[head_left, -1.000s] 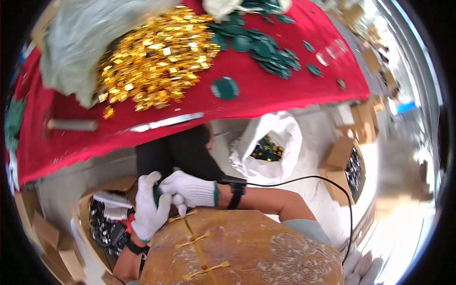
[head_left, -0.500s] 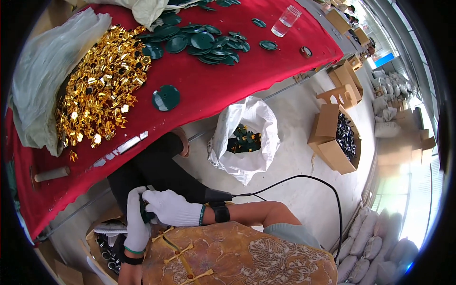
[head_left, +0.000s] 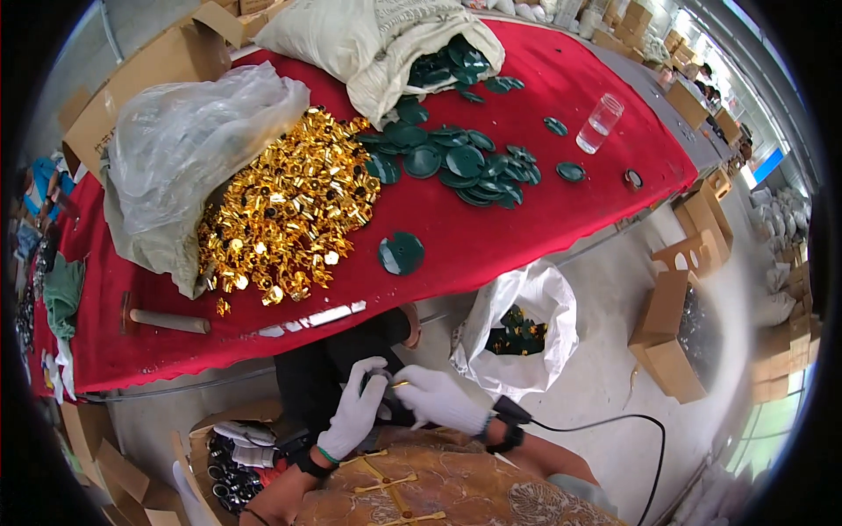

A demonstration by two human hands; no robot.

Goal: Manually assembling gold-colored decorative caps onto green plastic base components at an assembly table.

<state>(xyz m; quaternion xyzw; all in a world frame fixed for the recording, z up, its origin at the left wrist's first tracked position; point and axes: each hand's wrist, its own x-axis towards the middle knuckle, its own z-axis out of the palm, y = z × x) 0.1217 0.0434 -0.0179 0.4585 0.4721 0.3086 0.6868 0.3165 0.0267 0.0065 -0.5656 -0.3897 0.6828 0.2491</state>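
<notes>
In white knitted gloves, both of my hands meet above my lap, just below the table's front edge. My left hand (head_left: 355, 410) has its fingers closed on a small dark green piece (head_left: 366, 382), mostly hidden by the glove. Pinched in my right hand (head_left: 441, 401), close beside it, is a small shiny gold piece (head_left: 400, 384). Up on the table lies a heap of similar gold pieces (head_left: 289, 206). Behind it and to the right are dark green discs (head_left: 465, 161), with one disc (head_left: 402, 253) lying apart nearer the front edge.
Red cloth (head_left: 491, 237) covers the table. A white sack (head_left: 561, 337) holding green and gold pieces stands right of my hands. At lower left is a carton (head_left: 195, 443) of black round parts. A glass jar (head_left: 600, 123) and a wooden-handled tool (head_left: 171, 322) rest on the table.
The view has shifted, showing more of the table's left and back. My hands have drawn slightly apart, and a gold piece now shows in my right fingers.
</notes>
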